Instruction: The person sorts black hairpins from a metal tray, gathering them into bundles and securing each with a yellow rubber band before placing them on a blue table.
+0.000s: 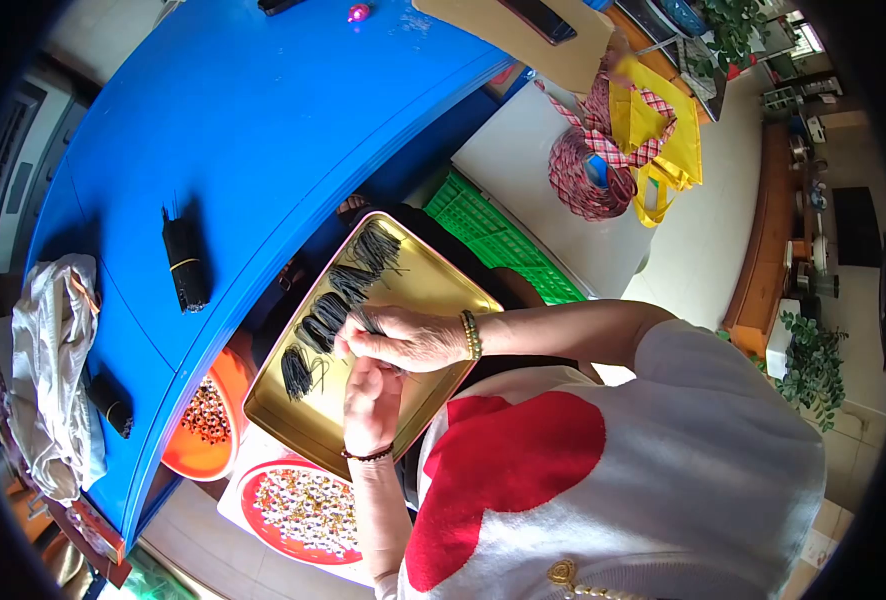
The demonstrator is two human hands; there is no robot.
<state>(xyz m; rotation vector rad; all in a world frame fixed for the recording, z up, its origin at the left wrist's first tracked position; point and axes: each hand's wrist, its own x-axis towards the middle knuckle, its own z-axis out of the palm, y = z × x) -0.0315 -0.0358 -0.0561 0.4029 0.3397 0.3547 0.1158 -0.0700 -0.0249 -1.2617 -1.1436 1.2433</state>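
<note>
A gold tray (418,262) rests tilted at my lap, with several bundles of thin black wires (348,283) lying along its far side. Some strands there are bent into loops. Over the tray, my right hand (408,338), wearing a beaded bracelet, is closed in a pinch, and dark strands show beside its fingers. My left hand (371,405), with a dark bracelet, is closed just below it. The fingertips of both hands meet. What the left fingers hold is hidden and slightly blurred.
A blue table (293,110) carries a banded black bundle (184,262), another bundle (111,405) and white cloth (53,370). Below are an orange bowl (231,385) and a red tray of small pieces (303,558). A green crate (503,235), checked ribbon roll (568,180) and yellow bag (688,125) lie right.
</note>
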